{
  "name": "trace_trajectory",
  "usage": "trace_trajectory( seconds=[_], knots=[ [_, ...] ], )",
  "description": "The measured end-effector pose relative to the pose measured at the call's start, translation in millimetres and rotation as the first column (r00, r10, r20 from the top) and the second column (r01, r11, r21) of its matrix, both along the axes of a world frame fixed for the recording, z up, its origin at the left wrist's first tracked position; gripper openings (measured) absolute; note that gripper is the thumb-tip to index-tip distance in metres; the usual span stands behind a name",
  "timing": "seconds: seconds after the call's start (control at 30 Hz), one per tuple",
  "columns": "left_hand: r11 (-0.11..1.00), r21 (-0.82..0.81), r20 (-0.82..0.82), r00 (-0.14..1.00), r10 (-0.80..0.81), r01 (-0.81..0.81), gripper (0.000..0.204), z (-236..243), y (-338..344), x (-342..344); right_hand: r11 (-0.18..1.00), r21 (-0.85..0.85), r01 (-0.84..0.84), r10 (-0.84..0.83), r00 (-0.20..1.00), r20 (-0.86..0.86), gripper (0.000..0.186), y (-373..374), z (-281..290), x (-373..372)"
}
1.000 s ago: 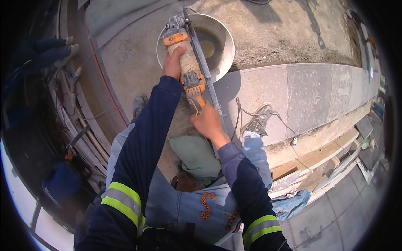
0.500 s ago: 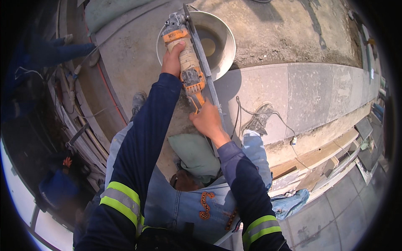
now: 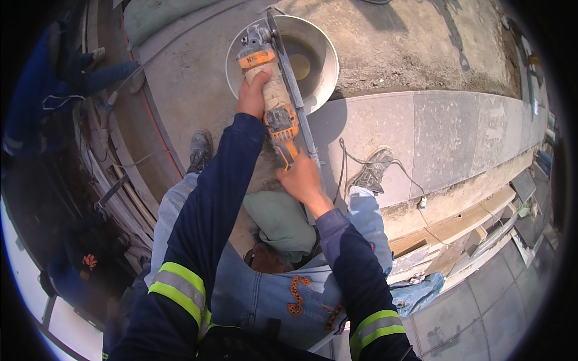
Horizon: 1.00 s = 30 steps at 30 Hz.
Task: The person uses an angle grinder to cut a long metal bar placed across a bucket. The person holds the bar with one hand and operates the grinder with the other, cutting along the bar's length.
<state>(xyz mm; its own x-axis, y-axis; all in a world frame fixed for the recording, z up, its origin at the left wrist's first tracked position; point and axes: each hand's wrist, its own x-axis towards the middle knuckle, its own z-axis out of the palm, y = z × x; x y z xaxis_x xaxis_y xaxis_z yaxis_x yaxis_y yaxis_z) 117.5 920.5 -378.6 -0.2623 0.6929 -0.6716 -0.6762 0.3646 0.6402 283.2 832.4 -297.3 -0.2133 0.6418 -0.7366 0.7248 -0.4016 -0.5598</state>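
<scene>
An orange and grey angle grinder (image 3: 278, 108), its body wrapped in tan tape, is held lengthwise in front of me. My left hand (image 3: 253, 94) wraps round the taped body, thumb on top. Lower down, my right hand (image 3: 302, 179) is closed on the rear handle. The cutting disc (image 3: 274, 33) shows nearly edge-on at the far end, against a narrow grey slab (image 3: 301, 99) standing on edge along the grinder's right side. Whether the disc bites into the slab I cannot tell. Beneath both stands a white bucket (image 3: 328, 72) with murky liquid in it.
A green sack (image 3: 280, 222) lies between my legs. Grey paving slabs (image 3: 442, 141) run to the right, with a dark cable (image 3: 385, 161) looping over them near my boot (image 3: 372, 171). Timber boards (image 3: 463, 216) lie at the lower right. Another person in blue (image 3: 36, 90) is at far left.
The grinder's head and my left hand have shifted slightly right along the slab. Both hands keep their grip. The people at the left have moved a little.
</scene>
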Motion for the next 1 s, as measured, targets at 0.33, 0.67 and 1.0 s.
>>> trace_trajectory(
  seconds=[0.33, 0.67, 1.0],
  knots=[
    [1.000, 0.009, -0.020, 1.000, -0.003, 0.004, 0.047, -1.9, -9.0, 7.5, 1.000, -0.006, 0.009, -0.009, 1.000, 0.006, 0.057, -6.7, 0.9, 7.1],
    [1.000, 0.019, -0.033, 0.999, -0.006, 0.006, 0.049, -0.3, -16.1, 12.8, 1.000, 0.011, 0.004, -0.004, 1.000, 0.009, 0.057, -14.4, -2.3, 11.4],
    [1.000, 0.000, -0.047, 0.999, -0.011, 0.011, 0.049, 10.4, -23.6, 19.3, 1.000, -0.003, 0.009, -0.009, 1.000, -0.002, 0.054, -20.6, 2.3, 18.1]
  ],
)
